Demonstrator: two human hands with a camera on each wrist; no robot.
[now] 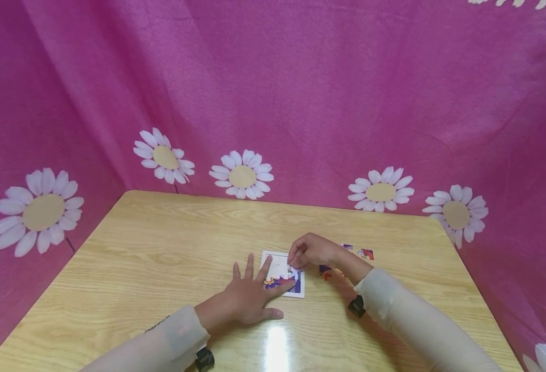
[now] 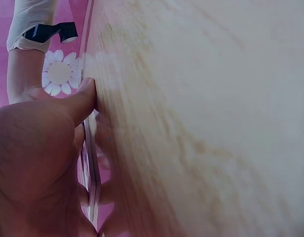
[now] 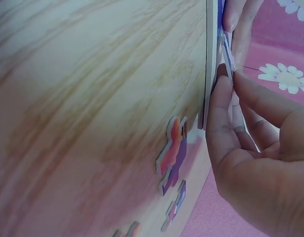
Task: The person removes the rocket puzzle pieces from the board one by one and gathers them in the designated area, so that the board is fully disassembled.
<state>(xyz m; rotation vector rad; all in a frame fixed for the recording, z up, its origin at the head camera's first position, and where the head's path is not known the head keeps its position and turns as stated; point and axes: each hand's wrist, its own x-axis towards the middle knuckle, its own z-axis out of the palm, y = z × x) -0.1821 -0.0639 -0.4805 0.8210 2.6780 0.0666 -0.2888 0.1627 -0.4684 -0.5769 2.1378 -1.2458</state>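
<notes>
A small jigsaw puzzle in a white frame tray (image 1: 302, 292) lies on the table, its near part filled with purple, red and yellow pieces. My left hand (image 1: 251, 297) is spread with straight fingers, resting across the tray's left and near side. In the left wrist view the thumb (image 2: 83, 98) touches the wood. My right hand (image 1: 314, 251) is over the tray's right side. Its thumb and fingers pinch a puzzle piece (image 3: 227, 59), held tilted against the tray in the right wrist view. What the piece pictures is mostly hidden by the fingers.
Several loose puzzle pieces (image 1: 367, 254) lie right of the tray, some partly under the right forearm. The wooden table (image 1: 184, 232) reflects light near its front. A pink curtain (image 1: 301, 103) with white daisies stands behind and at the sides.
</notes>
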